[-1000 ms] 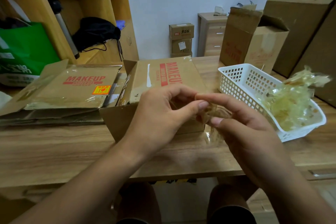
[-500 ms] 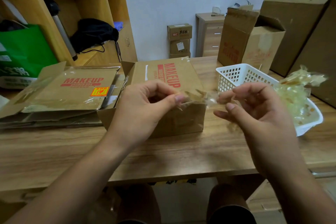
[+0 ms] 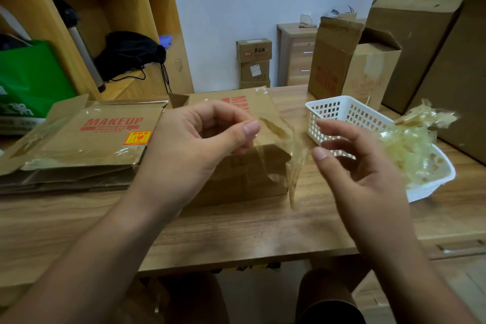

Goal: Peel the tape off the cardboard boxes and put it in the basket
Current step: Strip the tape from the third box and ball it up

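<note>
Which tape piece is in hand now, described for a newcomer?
On the wooden desk, find the MAKEUP box at its middle. In front of it the left hand pinches a clear strip hanging loose, unlike the crumpled wad in the white basket.

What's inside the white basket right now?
Crumpled yellowish tape heaped in the right end of the basket, rising over the rim. Floor under the heap is covered; the right hand hides part of the near wall.

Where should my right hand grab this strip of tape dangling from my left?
Probably pinch the loose lower end of the clear tape, coming in from the right. The left hand pinches only its top, so the rest hangs free.
</note>
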### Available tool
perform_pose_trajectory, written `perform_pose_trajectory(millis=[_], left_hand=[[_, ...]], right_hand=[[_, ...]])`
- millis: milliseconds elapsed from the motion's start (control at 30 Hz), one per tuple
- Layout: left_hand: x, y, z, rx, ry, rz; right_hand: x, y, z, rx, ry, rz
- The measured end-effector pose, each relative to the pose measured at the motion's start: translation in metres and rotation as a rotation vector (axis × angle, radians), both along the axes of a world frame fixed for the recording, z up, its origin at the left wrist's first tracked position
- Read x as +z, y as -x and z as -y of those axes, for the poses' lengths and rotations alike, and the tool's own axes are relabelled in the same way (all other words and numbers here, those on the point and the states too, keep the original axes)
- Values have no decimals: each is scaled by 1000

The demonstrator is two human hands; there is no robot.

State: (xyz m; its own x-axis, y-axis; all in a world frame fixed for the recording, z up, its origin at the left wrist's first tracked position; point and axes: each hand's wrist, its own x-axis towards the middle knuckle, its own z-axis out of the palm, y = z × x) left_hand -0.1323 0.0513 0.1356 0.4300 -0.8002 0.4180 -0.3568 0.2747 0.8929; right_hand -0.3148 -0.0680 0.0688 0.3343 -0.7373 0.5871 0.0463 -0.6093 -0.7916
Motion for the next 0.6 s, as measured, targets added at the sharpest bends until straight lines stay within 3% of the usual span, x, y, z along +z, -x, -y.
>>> perform_pose_trajectory(millis=[133,433,600], left_hand=[[0,4,0,-34,-20,-9],[-1,6,-1,-92,-39,60],[-1,6,-1,-84,-40,141]], right_hand=[[2,-12,-19,128,171,-67],[12,-16,-17,449,-314,98],[20,-8,-16,445,-326,101]])
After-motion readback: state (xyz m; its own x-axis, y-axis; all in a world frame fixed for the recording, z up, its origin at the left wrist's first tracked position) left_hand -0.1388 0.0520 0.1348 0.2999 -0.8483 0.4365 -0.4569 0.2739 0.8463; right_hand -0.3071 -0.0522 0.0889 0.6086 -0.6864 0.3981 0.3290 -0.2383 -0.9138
